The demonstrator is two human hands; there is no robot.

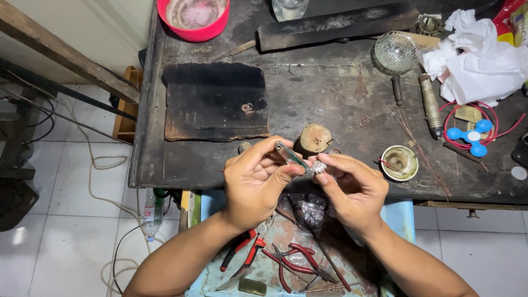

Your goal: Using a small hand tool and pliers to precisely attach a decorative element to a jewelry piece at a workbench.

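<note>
Over the dark workbench (330,99), my left hand (254,184) pinches tweezers (291,156) against the small silver piece (319,166) clamped in my right hand (355,190) fingertips.

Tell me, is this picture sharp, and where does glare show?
Head view: sharp and evenly lit on both hands, left hand and right hand; crumpled white paper is washed out bright; clear cut-glass bowl glints; edges bend slightly.

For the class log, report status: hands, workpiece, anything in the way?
Left hand grips slim green-handled tool, tip on piece. Right hand pinches small silver ornament. Wooden stump just behind; nothing between hands.
</note>
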